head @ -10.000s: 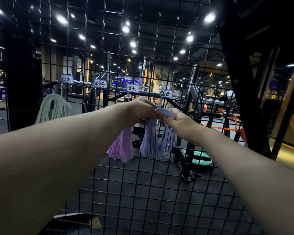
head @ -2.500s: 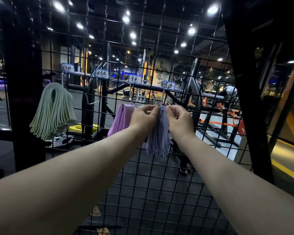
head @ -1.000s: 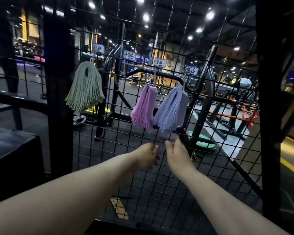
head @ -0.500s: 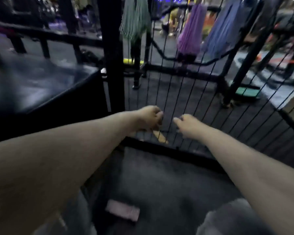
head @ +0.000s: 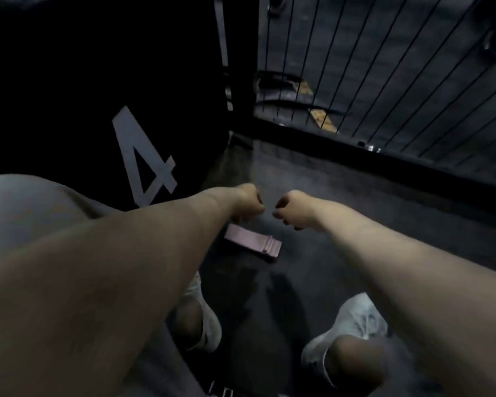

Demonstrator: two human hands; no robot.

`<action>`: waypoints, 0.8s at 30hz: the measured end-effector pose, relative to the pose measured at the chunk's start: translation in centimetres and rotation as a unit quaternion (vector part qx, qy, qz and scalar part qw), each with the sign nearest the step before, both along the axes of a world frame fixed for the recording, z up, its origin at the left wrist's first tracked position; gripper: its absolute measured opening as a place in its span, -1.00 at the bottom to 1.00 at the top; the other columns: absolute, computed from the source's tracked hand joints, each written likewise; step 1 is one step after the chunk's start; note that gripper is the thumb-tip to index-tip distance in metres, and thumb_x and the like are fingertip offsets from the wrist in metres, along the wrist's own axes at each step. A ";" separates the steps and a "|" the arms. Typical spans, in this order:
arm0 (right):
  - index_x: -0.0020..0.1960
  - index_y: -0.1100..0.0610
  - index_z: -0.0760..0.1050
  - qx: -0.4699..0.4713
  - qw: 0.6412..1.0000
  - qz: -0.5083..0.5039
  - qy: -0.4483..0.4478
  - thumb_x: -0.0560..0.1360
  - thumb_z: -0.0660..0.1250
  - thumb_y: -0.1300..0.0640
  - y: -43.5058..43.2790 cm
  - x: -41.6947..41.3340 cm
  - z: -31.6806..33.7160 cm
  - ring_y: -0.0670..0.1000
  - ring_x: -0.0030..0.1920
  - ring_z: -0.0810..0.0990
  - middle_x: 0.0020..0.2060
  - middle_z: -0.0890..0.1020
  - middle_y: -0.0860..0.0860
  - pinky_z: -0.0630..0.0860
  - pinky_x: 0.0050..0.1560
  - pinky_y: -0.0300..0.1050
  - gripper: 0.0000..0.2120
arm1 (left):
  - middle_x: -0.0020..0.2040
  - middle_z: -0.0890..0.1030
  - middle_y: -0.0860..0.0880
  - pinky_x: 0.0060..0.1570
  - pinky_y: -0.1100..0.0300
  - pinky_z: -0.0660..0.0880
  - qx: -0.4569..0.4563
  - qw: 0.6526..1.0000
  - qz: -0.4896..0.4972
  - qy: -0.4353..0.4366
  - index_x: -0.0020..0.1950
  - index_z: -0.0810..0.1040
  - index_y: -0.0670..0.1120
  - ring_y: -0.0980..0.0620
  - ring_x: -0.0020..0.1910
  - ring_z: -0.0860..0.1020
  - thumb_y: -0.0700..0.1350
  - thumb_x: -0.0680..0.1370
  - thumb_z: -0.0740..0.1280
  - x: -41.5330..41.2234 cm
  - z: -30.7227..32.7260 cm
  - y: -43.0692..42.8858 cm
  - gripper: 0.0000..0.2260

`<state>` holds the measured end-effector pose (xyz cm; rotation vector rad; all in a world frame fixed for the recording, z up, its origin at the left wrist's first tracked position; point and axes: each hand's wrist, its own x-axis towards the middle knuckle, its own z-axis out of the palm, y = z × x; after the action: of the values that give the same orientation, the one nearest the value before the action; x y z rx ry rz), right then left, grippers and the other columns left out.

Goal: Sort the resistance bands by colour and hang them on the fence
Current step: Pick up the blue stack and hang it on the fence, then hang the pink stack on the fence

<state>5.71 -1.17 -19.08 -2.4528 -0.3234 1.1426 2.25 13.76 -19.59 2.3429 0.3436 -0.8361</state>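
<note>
Left hand [head: 248,203] and right hand [head: 291,209] mid-frame, fingers clenched, holding nothing, knuckles nearly meeting. Pink resistance band [head: 254,245] lies flat on dark floor just below them, centre frame; fence [head: 384,67] upper right.

We see the band stack [head: 252,244] on the floor [head: 327,190], the fence [head: 384,81] beyond at one o'clock, the box [head: 98,81] at ten o'clock.

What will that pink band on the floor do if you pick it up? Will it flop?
Probably floppy: the pink band lies thin and flat on the floor, so it would likely droop from the fingers. It looks light, just a slim strip. It shouldn't roll, having no round side.
</note>
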 end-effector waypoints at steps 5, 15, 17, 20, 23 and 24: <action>0.13 0.26 0.59 -0.069 0.997 0.013 0.010 0.57 0.28 0.16 1.0 -0.8 -8.2 0.16 0.13 0.59 0.10 0.63 0.21 0.47 0.08 -0.09 -0.77 | 0.17 0.53 -0.02 0.01 0.26 0.42 0.066 0.996 -0.025 0.055 0.25 0.54 -0.15 -0.07 0.20 0.52 -0.20 0.59 0.29 -0.2 -7.2 2.1 -0.76; 0.51 0.12 0.07 -0.079 0.950 -0.294 0.065 0.49 0.40 -0.12 2.6 -4.7 -17.8 0.32 0.39 0.28 0.40 0.24 0.25 0.32 0.34 0.18 -0.22 | 0.60 -0.04 -0.03 0.42 -0.17 0.20 0.212 0.957 -0.165 0.106 0.59 0.04 0.04 -0.18 0.54 0.04 -0.15 0.48 0.43 -1.9 -16.4 2.8 -0.20; 0.55 -0.05 0.03 -0.058 0.950 -0.299 0.067 0.46 0.43 -0.12 3.0 -5.2 -18.8 0.30 0.38 0.28 0.40 0.22 0.22 0.32 0.35 0.21 -0.18 | 0.60 -0.06 -0.02 0.42 -0.17 0.20 0.230 0.953 -0.165 0.111 0.60 0.01 0.02 -0.18 0.54 0.03 -0.16 0.46 0.45 -1.8 -17.1 2.7 -0.15; 0.54 -0.17 0.13 -0.046 0.970 -0.235 0.037 0.50 0.39 -0.08 3.2 -5.2 -20.0 0.24 0.38 0.26 0.37 0.22 0.16 0.32 0.36 0.18 -0.30 | 0.57 0.03 -0.03 0.34 -0.14 0.26 0.248 0.951 -0.159 0.093 0.58 0.04 -0.01 -0.16 0.52 0.09 -0.20 0.46 0.43 -1.6 -18.1 2.8 -0.19; 0.45 -0.06 0.31 -0.031 0.969 -0.246 0.016 0.58 0.28 0.07 3.1 -5.0 -21.0 0.21 0.37 0.27 0.37 0.25 0.15 0.32 0.36 0.10 -0.55 | 0.49 0.19 -0.05 0.25 -0.10 0.33 0.247 0.955 -0.147 0.073 0.53 0.15 -0.01 -0.14 0.45 0.19 -0.24 0.49 0.38 -1.4 -19.0 2.8 -0.32; 0.42 -0.02 0.34 -0.029 0.965 -0.258 0.018 0.59 0.24 0.12 2.9 -4.9 -21.3 0.21 0.38 0.27 0.37 0.25 0.15 0.32 0.36 0.08 -0.60 | 0.46 0.23 -0.06 0.23 -0.10 0.34 0.245 0.956 -0.147 0.072 0.51 0.19 -0.01 -0.14 0.43 0.22 -0.23 0.50 0.36 -1.4 -19.2 2.7 -0.37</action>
<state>0.82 1.72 -40.38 -2.3537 0.3514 0.9706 0.87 16.44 -38.78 2.8479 0.2905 -1.1764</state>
